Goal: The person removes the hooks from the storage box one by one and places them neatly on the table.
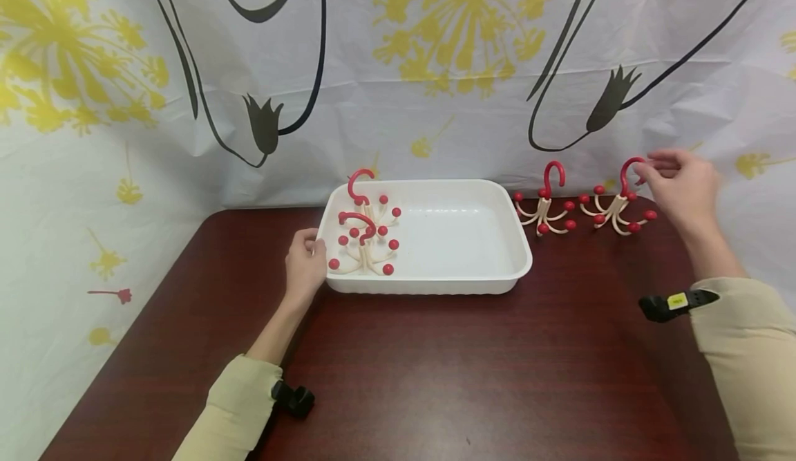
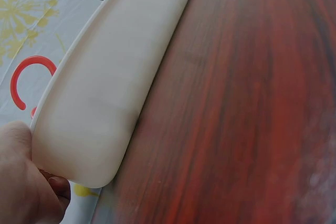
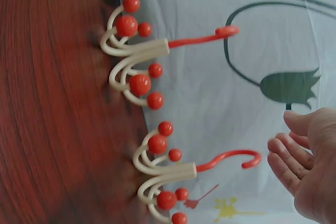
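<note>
My left hand [image 1: 306, 267] grips the left end of a white tray [image 1: 472, 285], its thumb at the rim and fingers curled beneath. Inside the tray's left side are two hangers, a rear hanger [image 1: 361, 198] and a front hanger [image 1: 364, 253], with red hooks and cream arms tipped with red balls. My right hand [image 1: 687, 188] is beside the hook of the far right hanger [image 1: 616, 205]. In the right wrist view, a gap separates its loosely bent fingers from that hook. Another matching hanger [image 1: 544, 205] stands between it and the tray.
The dark red-brown wooden table [image 1: 466, 364] carries everything. Behind it hangs a white cloth [image 1: 398, 122] printed with yellow flowers and dark stems, close to the tray's back edge and the two hangers on the right.
</note>
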Demonstrator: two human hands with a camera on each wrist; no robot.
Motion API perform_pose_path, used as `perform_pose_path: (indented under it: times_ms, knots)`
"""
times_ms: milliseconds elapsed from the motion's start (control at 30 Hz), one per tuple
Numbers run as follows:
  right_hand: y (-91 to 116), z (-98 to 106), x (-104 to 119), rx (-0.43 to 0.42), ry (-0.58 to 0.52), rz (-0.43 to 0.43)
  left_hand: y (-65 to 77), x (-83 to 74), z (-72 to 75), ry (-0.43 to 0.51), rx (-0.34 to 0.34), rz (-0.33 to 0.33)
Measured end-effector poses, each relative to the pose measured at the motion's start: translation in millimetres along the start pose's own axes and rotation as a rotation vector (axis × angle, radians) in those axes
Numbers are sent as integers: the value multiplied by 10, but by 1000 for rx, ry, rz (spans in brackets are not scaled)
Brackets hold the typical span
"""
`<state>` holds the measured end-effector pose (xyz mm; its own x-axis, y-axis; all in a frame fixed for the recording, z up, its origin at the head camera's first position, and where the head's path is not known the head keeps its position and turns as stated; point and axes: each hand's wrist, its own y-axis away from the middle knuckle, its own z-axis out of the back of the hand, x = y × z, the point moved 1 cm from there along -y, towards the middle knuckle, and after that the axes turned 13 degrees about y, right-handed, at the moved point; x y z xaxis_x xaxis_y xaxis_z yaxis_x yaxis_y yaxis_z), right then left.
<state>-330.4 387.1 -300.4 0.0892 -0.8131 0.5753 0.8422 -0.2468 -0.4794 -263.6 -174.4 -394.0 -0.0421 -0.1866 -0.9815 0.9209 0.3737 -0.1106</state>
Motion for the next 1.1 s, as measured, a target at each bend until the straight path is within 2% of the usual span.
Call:
perform_pose_path:
  times_ms: [267, 467, 700, 900, 1100]
  knots:
    - [34, -61, 326, -55, -65, 71, -3, -10, 2, -3, -1, -4]
    - [104, -115, 616, -49, -110, 139, 1, -17, 1, -2, -1, 2]
    - [197, -207, 896, 2, -53, 207, -2, -14, -3, -1, -1, 17]
    - [268, -334, 1085, 24, -68, 255, -19, -4, -8, 4, -1, 11]
    - [342, -511, 1260, 86, -64, 293, -11, 2, 4, 9, 3, 7]
